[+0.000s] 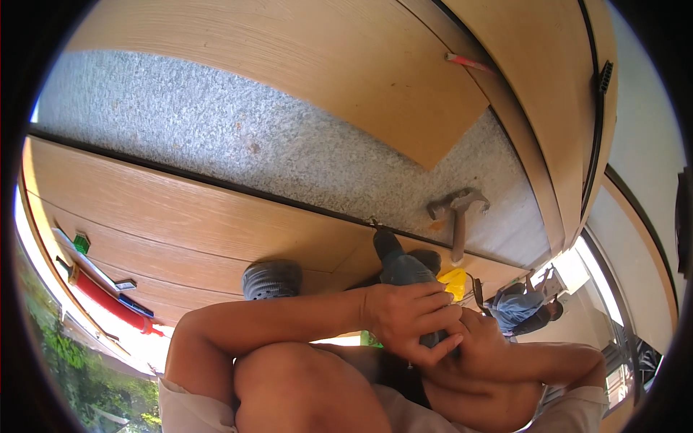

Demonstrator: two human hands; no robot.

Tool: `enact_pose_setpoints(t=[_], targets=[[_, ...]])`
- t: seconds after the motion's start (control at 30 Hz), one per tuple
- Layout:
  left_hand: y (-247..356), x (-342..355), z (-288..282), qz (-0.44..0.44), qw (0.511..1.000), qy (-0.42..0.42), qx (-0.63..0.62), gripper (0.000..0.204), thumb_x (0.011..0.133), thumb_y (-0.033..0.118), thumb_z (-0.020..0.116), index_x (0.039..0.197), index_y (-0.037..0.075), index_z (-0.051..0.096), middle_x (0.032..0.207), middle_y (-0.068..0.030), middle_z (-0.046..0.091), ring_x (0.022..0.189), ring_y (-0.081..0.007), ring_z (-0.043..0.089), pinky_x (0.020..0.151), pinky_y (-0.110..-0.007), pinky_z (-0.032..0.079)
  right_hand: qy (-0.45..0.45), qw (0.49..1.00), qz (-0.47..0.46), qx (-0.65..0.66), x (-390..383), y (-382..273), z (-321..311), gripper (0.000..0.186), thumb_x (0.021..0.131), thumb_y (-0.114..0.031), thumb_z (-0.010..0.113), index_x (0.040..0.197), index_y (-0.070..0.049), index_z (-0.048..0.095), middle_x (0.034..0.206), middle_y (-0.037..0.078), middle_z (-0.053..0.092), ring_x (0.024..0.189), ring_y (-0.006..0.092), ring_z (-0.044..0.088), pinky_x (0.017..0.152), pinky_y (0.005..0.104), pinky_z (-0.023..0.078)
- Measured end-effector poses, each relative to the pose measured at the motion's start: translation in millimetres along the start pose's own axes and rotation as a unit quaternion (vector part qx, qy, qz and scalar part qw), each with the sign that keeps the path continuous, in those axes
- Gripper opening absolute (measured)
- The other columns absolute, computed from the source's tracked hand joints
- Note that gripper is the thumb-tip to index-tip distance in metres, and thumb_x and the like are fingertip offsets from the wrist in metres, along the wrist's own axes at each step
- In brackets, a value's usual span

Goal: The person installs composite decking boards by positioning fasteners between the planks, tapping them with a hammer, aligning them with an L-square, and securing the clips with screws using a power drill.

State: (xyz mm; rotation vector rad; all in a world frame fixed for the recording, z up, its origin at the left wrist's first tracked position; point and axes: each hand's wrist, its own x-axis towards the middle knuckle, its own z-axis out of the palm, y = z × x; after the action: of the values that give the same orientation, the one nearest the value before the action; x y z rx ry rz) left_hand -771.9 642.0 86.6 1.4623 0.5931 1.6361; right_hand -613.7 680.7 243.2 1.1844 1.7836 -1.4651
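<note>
A dark grey power drill [398,263] is held at the lower middle of the head view, its tip at a black strip [296,208] along the edge of wooden floor planks [123,184]. My left hand [411,321] is closed over the drill's body. My right hand [482,343] is closed on the drill just to the right, partly hidden behind my left. A claw hammer [458,227] lies beyond the drill on the speckled grey surface [216,130], its handle reaching the strip.
Loose boards [303,50] with a red object [465,61] lie at the top. My shoe [271,278] is on the planks. A red caulking-gun-like tool [108,292], a green block [81,242] and a yellow item [452,283] lie around. Another person [527,310] is at the right.
</note>
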Motion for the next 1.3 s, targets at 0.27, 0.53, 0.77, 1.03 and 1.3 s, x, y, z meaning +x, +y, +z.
enact_pose_setpoints(t=[0.27, 0.53, 0.77, 1.03, 1.3], targets=[[3.4, -9.7, 4.4, 0.011, 0.999, -0.011, 0.028, 0.036, 0.077, 0.009, 0.074, 0.11, 0.013, 0.06, 0.097, -0.0179, 0.064, 0.083, -0.032, 0.065, 0.074, -0.043, 0.059, -0.002, 1.0, -0.007, -0.024, -3.9, 7.4, 6.9, 0.053, 0.073, -0.033, 0.079, 0.114, -0.005, 0.061, 0.09, 0.016, 0.06, 0.073, 0.034, 0.065, 0.056, 0.0435, 0.053], [7.6, -2.6, -11.4, 0.006, 0.998, -0.053, -0.023, 0.031, 0.08, 0.014, 0.076, 0.107, 0.006, 0.063, 0.099, -0.0169, 0.062, 0.083, -0.0331, 0.064, 0.075, -0.047, 0.058, 0.021, 0.997, 0.067, 0.025, -1.1, -19.6, 1.6, 0.056, 0.075, -0.021, 0.077, 0.124, -0.005, 0.056, 0.097, 0.02, 0.067, 0.085, 0.0434, 0.067, 0.069, 0.048, 0.055], [34.0, 4.6, -29.6, -0.031, 0.99, -0.129, 0.049, 0.041, 0.091, 0.022, 0.068, 0.127, 0.003, 0.06, 0.122, -0.0223, 0.062, 0.106, -0.0412, 0.064, 0.093, -0.05, 0.055, 0.132, 0.99, 0.038, 0.008, -13.8, -16.7, 27.6, 0.057, 0.079, -0.016, 0.074, 0.132, -0.009, 0.055, 0.097, 0.021, 0.069, 0.083, 0.0447, 0.068, 0.071, 0.049, 0.055], [55.8, -98.0, -139.0, -0.158, 0.845, -0.427, 0.281, 0.041, 0.09, 0.016, 0.066, 0.126, -0.004, 0.06, 0.137, -0.0199, 0.058, 0.129, -0.0371, 0.054, 0.116, -0.05, 0.038, 0.388, 0.737, 0.117, 0.54, -102.4, 27.5, 97.2, 0.081, 0.077, -0.002, 0.08, 0.146, 0.0, 0.037, 0.12, 0.024, 0.066, 0.106, 0.0366, 0.071, 0.081, 0.0417, 0.062], [42.5, -84.8, -156.4, -0.177, 0.802, -0.399, 0.408, 0.041, 0.087, 0.006, 0.066, 0.127, -0.004, 0.059, 0.142, -0.0167, 0.055, 0.134, -0.0347, 0.049, 0.114, -0.05, 0.038, 0.435, 0.359, 0.037, 0.825, -154.3, 147.1, 303.1, 0.041, 0.093, -0.026, 0.066, 0.119, 0.005, 0.061, 0.105, 0.021, 0.07, 0.09, 0.0304, 0.069, 0.068, 0.0366, 0.06]])
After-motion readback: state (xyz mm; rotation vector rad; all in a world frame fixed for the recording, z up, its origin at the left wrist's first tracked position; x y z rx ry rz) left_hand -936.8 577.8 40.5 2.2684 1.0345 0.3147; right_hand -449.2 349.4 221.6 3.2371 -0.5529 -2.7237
